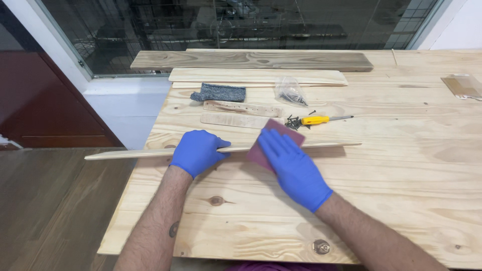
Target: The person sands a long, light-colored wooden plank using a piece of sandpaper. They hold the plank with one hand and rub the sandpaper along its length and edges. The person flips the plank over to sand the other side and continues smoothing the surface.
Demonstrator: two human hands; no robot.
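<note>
A long thin wooden strip lies across the plywood table, its left end sticking out past the table's left edge. My left hand, in a blue glove, is closed over the strip and presses it down. My right hand, also blue-gloved, lies flat with spread fingers on a maroon sheet of sandpaper that rests on the strip just right of my left hand.
Behind the strip lie two short wooden pieces, a pile of dark screws, a yellow-handled screwdriver, a grey cloth, a clear bag of screws, long boards and sandpaper sheets at far right.
</note>
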